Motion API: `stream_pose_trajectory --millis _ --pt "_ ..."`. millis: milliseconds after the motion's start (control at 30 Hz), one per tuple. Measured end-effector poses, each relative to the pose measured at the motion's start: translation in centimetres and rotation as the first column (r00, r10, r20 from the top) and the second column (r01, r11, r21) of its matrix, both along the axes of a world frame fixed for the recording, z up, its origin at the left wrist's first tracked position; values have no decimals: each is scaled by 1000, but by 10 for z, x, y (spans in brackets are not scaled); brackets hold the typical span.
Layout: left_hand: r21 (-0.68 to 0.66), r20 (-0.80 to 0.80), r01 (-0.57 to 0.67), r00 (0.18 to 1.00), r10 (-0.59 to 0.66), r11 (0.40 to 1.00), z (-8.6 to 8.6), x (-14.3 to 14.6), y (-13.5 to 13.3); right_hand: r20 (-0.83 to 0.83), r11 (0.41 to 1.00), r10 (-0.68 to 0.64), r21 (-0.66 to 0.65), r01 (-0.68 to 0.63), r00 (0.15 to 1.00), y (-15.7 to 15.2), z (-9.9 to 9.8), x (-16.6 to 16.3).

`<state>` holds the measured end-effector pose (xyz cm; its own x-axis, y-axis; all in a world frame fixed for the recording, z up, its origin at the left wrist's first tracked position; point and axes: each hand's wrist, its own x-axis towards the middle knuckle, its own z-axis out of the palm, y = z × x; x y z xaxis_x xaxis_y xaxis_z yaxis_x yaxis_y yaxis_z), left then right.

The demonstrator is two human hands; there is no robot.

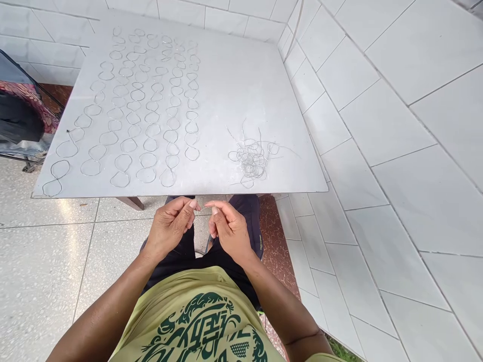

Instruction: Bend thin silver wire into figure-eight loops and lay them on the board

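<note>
Just off the table's front edge, above my lap, a thin wire (198, 213) spans the gap between my two hands. My left hand (173, 221) pinches it between thumb and fingertips. My right hand (228, 226) has its thumb against the curled fingers, closed on the wire's other side. How the wire is bent inside the fingers is too fine to make out. Several figure-eight wire loops (148, 167) lie in rows over the left and middle of the white table (234, 80). Near the front right of the tabletop rests a tangled pile of wire (252, 162).
A white tiled wall (400, 115) runs close along the table's right side, and another stands behind it. To the left, a chair with dark cloth (18, 115) on it sits beside the table. Speckled floor (41, 261) shows at the lower left.
</note>
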<state>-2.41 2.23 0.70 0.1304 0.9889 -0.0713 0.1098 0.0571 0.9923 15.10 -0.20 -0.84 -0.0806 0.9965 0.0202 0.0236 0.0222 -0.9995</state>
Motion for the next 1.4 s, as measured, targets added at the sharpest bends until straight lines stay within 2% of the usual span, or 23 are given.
stream_pose_trajectory --millis 133,267,367,500,567,733,833,1033,1200,1300,1400 --pt "-26 20 -45 999 46 999 1 4 -2 -103 992 9 -124 -21 995 4 1 2" --pt "-47 46 -106 993 108 993 5 3 0 -235 934 154 -281 -218 960 8 2 7" --pt "-95 44 -50 998 54 994 6 0 4 -292 892 213 -331 -308 932 8 1 11" --pt "-185 37 125 992 -120 975 8 -8 8 -343 891 171 -347 -293 924 6 -2 13" --pt "-241 74 181 983 -168 954 9 -11 9 -342 891 160 -353 -284 926 5 -4 12" --pt "-359 158 170 980 -119 918 4 -13 8 -297 912 129 -339 -231 946 -1 -7 6" --pt "-370 177 152 980 -91 916 1 -12 6 -256 913 120 -352 -208 959 -3 -6 3" --pt "-279 129 105 989 -71 955 -1 -6 2 -263 897 101 -392 -202 960 -5 -7 -1" --pt "-103 -48 29 998 -34 994 -6 -1 0 -305 888 52 -422 -184 951 -6 -11 -3" --pt "63 -144 62 988 -53 996 -9 -10 1 -275 882 52 -438 -173 960 -4 -11 -1" --pt "282 -307 207 945 -116 937 -3 -29 3 -244 878 69 -446 -175 967 -2 -8 3"
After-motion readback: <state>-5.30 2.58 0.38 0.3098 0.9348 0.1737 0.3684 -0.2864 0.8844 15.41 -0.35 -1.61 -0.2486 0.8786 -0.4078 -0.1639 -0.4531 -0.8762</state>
